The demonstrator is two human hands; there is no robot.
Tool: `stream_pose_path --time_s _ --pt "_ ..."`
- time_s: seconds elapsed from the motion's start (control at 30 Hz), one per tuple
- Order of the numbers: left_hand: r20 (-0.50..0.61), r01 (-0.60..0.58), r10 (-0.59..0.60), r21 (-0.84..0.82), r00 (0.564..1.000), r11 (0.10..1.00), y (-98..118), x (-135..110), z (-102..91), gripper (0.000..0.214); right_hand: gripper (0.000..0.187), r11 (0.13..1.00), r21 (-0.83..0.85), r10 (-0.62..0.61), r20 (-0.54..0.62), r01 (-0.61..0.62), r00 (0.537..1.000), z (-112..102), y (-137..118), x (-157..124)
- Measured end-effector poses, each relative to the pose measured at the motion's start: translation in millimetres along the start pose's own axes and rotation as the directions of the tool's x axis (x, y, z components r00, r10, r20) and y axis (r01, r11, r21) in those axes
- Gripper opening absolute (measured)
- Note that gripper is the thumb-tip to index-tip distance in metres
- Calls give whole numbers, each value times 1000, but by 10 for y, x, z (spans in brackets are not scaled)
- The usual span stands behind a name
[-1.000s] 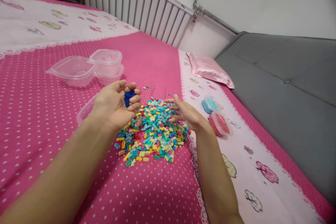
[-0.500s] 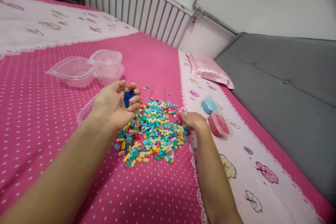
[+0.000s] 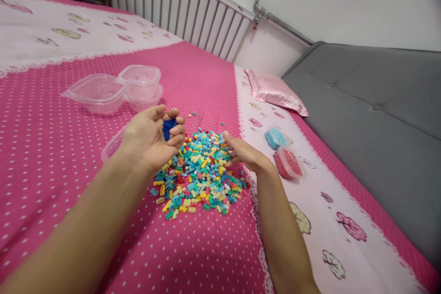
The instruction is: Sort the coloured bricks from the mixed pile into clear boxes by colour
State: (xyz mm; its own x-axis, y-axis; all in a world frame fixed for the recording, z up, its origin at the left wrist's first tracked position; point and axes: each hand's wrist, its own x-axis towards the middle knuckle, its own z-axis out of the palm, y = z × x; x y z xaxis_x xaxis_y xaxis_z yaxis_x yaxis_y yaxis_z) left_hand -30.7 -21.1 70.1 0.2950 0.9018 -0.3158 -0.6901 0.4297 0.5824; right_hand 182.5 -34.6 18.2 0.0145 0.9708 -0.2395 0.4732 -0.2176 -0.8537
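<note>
In the head view, my left hand (image 3: pixel 149 140) is palm up with fingers curled around several dark blue toy bricks (image 3: pixel 169 129). It hovers over the left side of a pile of small building bricks (image 3: pixel 203 170) in light blue, yellow, green, red and orange. At the pile's right edge, my right hand (image 3: pixel 245 151) has its fingers stretched out and apart, with nothing seen in it. Its fingertips reach over the bricks; some are hidden behind the hand.
Clear plastic containers (image 3: pixel 99 92) stand on the pink dotted bedspread (image 3: pixel 193 69) at the left. A partly hidden clear container (image 3: pixel 112 147) lies behind my left wrist. At the right are a tub of light blue bricks (image 3: pixel 275 138) and a tub of red bricks (image 3: pixel 288 164), near a pillow (image 3: pixel 275 92).
My right hand has moved left and a little up over the pile's edge, and bricks there have shifted inward. My left hand stays in place with the dark blue bricks.
</note>
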Motion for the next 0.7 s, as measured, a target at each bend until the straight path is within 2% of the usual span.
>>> stream_pose_path --time_s 0.1,0.2,0.3,0.37,0.43,0.53,0.57,0.63,0.7 --pt "6 -2 2 -5 1000 1000 2 2 -9 29 62 999 30 -28 16 28 999 -5 -123 -101" --pt "18 -10 10 -10 1000 1000 2 8 -15 29 56 988 24 -152 71 151 986 -5 -266 -251" --pt "19 -5 5 -11 1000 1000 8 4 -13 29 46 936 -143 -316 63 322 947 66 -391 -410" --pt "26 -2 2 -11 1000 1000 20 -13 -10 29 36 816 -350 -465 75 460 882 213 -440 -504" --pt "45 -1 2 -17 999 1000 40 -42 -5 29 29 626 -522 -588 172 579 790 453 -442 -575" --pt "67 -3 5 -32 998 999 82 -103 13 28 20 291 -656 -650 398 696 647 894 -354 -617" --pt "68 -5 8 -39 998 999 96 -124 22 28 20 216 -685 -651 430 696 626 1025 -310 -612" --pt "63 -7 10 -57 998 998 117 -162 45 28 22 142 -729 -668 429 670 608 1221 -225 -579" --pt "51 -12 15 -72 999 997 127 -188 65 28 26 103 -739 -690 429 666 583 1314 -170 -533"
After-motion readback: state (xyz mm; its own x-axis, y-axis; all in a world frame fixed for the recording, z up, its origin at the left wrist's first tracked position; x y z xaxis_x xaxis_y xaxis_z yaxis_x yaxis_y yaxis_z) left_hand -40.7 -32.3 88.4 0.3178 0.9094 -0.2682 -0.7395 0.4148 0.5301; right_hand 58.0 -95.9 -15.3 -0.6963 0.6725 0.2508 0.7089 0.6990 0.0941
